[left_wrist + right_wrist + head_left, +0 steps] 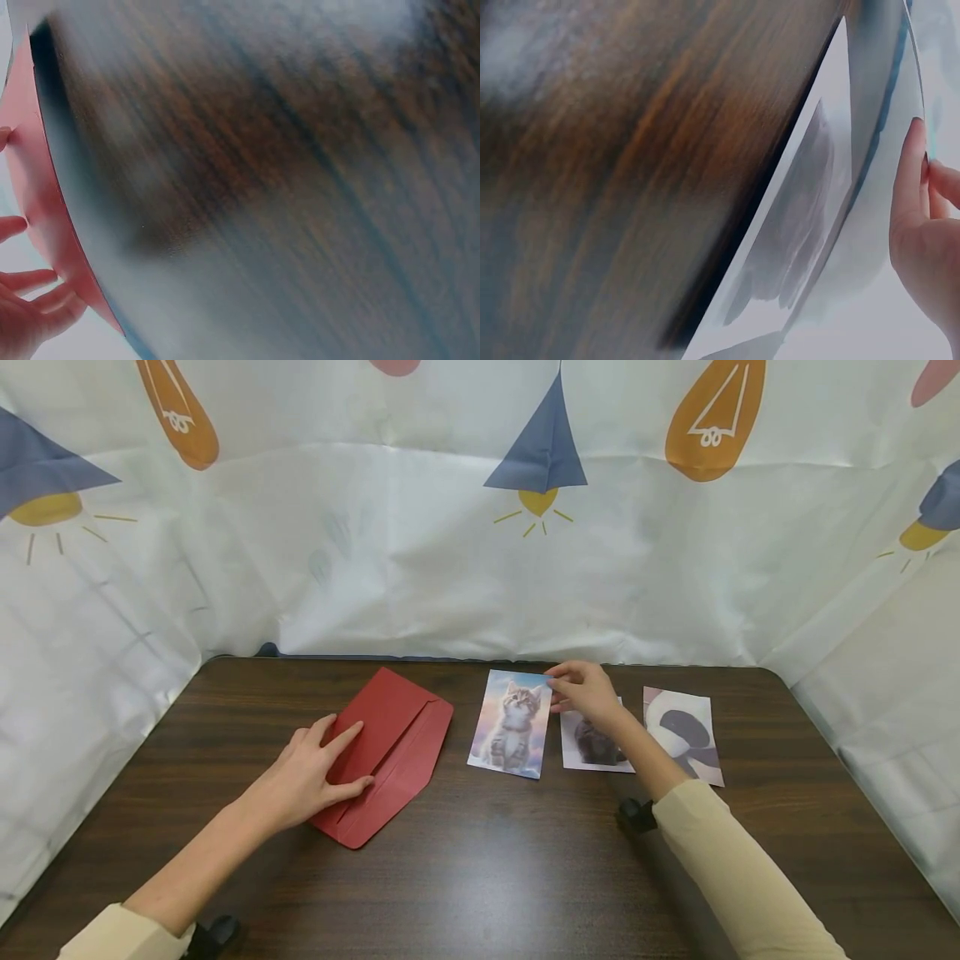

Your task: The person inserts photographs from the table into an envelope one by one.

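Note:
A red envelope lies slanted at the left of the table, its pointed flap folded out to the right. My left hand rests on it with fingers and thumb spread; in the left wrist view its fingertips touch the red paper. My right hand pinches a kitten picture card by its upper right corner, between thumb and fingers. Below that hand lies a second card with a dark grey animal, partly hidden by my hand and forearm.
Farther right lies a third card with a white and dark figure, its lower left partly behind my forearm. All lie on a dark wood table. A white patterned curtain hangs at the back and sides.

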A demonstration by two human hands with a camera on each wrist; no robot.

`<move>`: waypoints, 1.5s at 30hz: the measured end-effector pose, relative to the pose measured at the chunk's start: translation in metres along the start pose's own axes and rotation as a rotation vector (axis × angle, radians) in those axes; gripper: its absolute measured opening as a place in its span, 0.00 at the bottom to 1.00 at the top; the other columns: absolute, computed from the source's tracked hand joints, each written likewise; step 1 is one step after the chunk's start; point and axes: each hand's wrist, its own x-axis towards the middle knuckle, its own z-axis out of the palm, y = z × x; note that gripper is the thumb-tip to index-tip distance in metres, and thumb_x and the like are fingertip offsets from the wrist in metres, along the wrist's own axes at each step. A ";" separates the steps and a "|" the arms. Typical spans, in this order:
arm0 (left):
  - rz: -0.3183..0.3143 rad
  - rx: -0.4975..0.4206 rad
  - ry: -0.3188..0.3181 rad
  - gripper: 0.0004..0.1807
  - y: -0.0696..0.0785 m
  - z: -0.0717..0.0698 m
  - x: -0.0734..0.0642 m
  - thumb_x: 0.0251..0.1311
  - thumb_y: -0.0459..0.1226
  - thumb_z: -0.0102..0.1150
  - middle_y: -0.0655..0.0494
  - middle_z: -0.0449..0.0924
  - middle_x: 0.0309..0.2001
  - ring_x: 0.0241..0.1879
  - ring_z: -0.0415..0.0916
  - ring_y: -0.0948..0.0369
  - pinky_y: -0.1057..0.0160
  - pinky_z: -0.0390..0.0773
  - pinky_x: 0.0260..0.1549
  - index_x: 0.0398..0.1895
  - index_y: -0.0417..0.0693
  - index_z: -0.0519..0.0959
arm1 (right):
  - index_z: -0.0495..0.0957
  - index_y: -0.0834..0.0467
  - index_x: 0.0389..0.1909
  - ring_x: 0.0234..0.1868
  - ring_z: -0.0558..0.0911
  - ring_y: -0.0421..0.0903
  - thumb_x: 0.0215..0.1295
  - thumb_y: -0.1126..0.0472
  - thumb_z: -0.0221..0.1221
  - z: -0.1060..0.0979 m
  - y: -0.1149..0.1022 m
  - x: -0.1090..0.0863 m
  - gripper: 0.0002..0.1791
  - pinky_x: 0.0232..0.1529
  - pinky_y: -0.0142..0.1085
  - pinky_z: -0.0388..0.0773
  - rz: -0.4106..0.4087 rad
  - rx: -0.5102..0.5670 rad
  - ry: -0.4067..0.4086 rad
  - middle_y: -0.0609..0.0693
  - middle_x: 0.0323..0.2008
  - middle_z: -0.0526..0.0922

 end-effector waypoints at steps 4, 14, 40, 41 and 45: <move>0.009 0.007 0.010 0.44 -0.001 0.000 -0.001 0.59 0.51 0.76 0.23 0.63 0.71 0.59 0.69 0.27 0.34 0.83 0.47 0.73 0.36 0.73 | 0.75 0.76 0.63 0.33 0.85 0.41 0.80 0.68 0.55 -0.001 0.000 -0.002 0.18 0.43 0.36 0.88 0.002 0.031 -0.006 0.57 0.43 0.83; 0.017 0.014 0.022 0.43 0.002 -0.004 -0.001 0.60 0.51 0.75 0.23 0.63 0.71 0.59 0.70 0.27 0.32 0.81 0.49 0.73 0.37 0.73 | 0.73 0.76 0.65 0.36 0.84 0.42 0.81 0.67 0.54 -0.005 -0.001 -0.006 0.19 0.44 0.35 0.88 0.014 0.071 -0.017 0.57 0.46 0.82; -0.037 -0.027 0.038 0.40 0.026 -0.006 0.015 0.68 0.50 0.68 0.24 0.60 0.74 0.61 0.68 0.28 0.31 0.77 0.56 0.77 0.39 0.68 | 0.72 0.74 0.66 0.39 0.84 0.42 0.81 0.65 0.55 -0.010 -0.007 -0.019 0.21 0.45 0.32 0.86 0.048 0.111 -0.017 0.50 0.44 0.80; -0.040 -0.031 0.037 0.41 0.027 -0.006 0.015 0.68 0.50 0.68 0.23 0.59 0.74 0.61 0.67 0.28 0.31 0.76 0.57 0.77 0.39 0.68 | 0.72 0.75 0.66 0.39 0.83 0.42 0.81 0.65 0.55 -0.011 -0.007 -0.020 0.21 0.46 0.32 0.86 0.046 0.111 -0.019 0.50 0.45 0.80; -0.057 -0.046 0.028 0.41 0.031 -0.005 0.018 0.69 0.50 0.67 0.23 0.58 0.75 0.62 0.66 0.27 0.30 0.74 0.59 0.79 0.39 0.67 | 0.72 0.75 0.67 0.40 0.82 0.42 0.82 0.65 0.54 -0.012 -0.008 -0.022 0.21 0.46 0.33 0.86 0.037 0.114 -0.027 0.51 0.44 0.80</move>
